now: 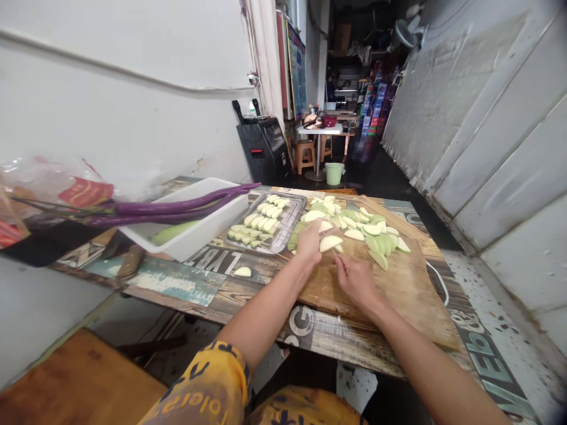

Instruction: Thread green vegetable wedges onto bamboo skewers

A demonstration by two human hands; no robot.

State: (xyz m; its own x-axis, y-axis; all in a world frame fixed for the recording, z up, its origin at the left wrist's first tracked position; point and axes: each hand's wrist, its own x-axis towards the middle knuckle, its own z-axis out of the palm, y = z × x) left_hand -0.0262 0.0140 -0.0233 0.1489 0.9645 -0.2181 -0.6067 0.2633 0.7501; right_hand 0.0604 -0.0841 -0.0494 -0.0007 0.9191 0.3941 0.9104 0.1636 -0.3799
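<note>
My left hand is closed at the left part of a wooden cutting board, its fingers at a pale half-round vegetable slice. Part of its grip is hidden by the hand itself. Close on the right, my right hand pinches a thin wooden skewer that points up at this slice. Loose pale slices with green skin are heaped on the far side of the board. Left of my hands, a metal tray bears several rows of skewered slices.
Long purple eggplants rest across a white bin, which also holds a green vegetable. One slice lies on the tabletop. Thin skewers are spread behind the board. A knife is near the left edge.
</note>
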